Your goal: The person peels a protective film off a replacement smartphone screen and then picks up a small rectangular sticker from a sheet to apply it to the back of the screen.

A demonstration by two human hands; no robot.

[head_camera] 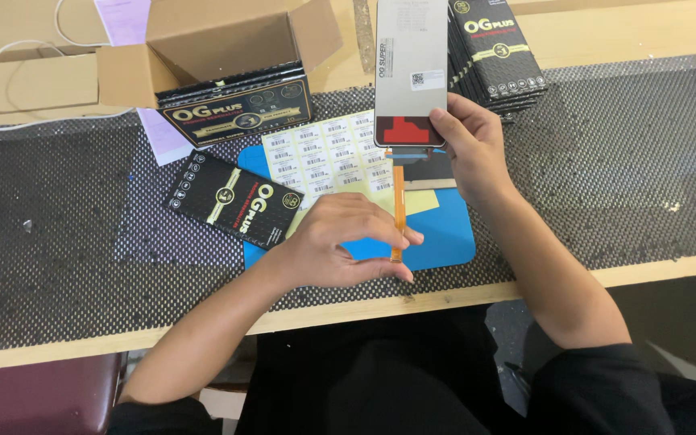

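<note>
Left hand pinches orange ribbon cable — right hand grips screen panel; best keep cable unkinked.

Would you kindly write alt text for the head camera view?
The right hand holds a grey display panel upright while the left hand pinches its orange ribbon cable, above a blue mat with a label sheet and black boxes nearby.

Both hands' fingers pinched (forearms converging)
</note>
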